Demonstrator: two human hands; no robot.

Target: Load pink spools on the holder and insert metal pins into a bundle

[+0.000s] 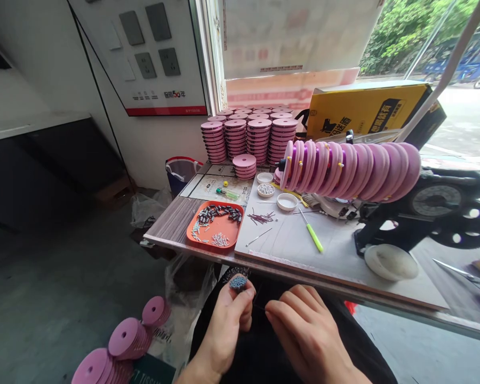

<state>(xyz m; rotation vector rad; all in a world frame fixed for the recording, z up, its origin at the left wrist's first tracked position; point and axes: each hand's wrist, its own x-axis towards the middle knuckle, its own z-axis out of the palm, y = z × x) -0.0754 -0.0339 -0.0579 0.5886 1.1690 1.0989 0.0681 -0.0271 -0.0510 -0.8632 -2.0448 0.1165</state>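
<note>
Both hands are low in my lap, below the table's front edge. My left hand (228,320) is closed round a tight bundle of thin pins (238,281) whose blue-grey tips stick up above thumb and forefinger. My right hand (304,325) is just to the right of it, fingers curled and pinched toward the left hand; what it pinches is too small to make out. The hands almost touch. A white work mat (304,250) on the table ahead carries loose dark pins (261,217) and a green-handled tool (312,233).
An orange tray (216,225) holds small metal parts. Stacks of pink discs (248,136) stand at the back, and a row of pink discs (348,168) hangs on a black machine (432,213) at right. Small white dishes (287,201), a white bowl (390,261), a yellow box (368,109), and more pink discs (124,341) on the floor.
</note>
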